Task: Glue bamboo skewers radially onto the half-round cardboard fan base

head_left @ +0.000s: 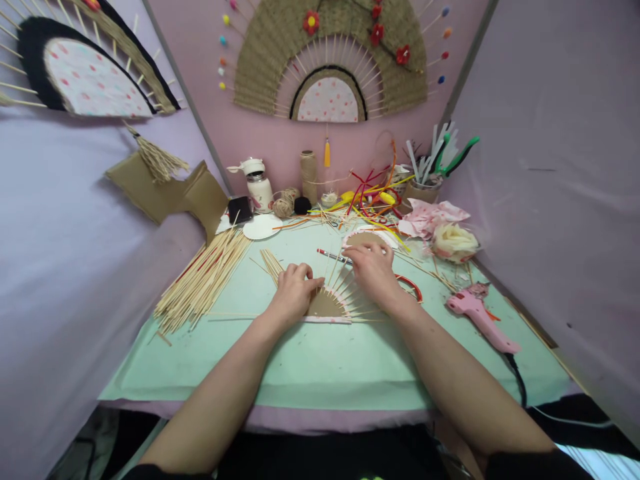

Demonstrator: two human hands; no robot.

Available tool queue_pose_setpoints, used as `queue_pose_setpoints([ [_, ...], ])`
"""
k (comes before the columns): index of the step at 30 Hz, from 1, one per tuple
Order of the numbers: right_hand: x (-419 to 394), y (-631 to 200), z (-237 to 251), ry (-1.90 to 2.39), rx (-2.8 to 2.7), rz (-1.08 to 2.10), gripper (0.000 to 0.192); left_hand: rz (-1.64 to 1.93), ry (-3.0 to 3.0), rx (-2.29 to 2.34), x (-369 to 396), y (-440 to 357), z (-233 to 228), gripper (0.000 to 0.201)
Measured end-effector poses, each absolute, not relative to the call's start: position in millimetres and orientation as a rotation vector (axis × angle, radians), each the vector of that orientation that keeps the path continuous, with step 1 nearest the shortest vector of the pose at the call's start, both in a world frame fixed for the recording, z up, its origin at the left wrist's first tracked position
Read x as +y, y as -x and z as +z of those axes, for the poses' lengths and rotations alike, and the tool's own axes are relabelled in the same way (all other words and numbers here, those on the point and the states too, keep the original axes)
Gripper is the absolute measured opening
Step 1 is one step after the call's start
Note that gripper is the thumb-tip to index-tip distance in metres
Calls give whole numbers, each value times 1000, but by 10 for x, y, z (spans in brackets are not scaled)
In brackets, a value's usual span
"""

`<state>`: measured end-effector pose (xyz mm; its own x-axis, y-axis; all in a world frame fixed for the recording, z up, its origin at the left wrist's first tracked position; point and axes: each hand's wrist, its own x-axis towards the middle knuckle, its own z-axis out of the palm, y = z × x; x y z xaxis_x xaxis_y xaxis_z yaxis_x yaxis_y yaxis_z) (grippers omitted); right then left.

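A small half-round cardboard piece (325,305) lies on the mint-green table cover (310,367), with thin wooden sticks fanned out from it. My left hand (294,291) presses on its left side, fingers curled over the sticks. My right hand (373,270) rests flat on the fanned sticks at the right. A short bundle of sticks (271,263) lies just left of my left hand. A red and white pen (331,255) lies just beyond my right hand's fingers.
A big pile of long sticks (203,280) lies at the left. A pink glue gun (480,317) with a black cord lies at the right. Twine, a white bottle (260,187), coloured strips, a cup of tools (425,187) and a paper flower (454,241) crowd the back.
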<state>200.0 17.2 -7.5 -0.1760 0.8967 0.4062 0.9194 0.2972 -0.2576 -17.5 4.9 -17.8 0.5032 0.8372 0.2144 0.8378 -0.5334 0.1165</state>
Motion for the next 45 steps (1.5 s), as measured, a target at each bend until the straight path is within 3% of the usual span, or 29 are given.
queue_pose_setpoints([
  [25,81,-1911,28,1666,-2154,86,35,-418,2724,-1554,39,152,-156,33],
  [36,50,-1935,89,1681,-2148,-10,27,-479,2713,-1527,66,165,-195,36],
  [41,-9,-2331,316,1768,-2039,-118,22,-501,2710,-1540,65,180,-193,36],
  [45,160,-3151,581,2103,-1800,-254,22,-532,2707,-1539,60,177,-185,35],
])
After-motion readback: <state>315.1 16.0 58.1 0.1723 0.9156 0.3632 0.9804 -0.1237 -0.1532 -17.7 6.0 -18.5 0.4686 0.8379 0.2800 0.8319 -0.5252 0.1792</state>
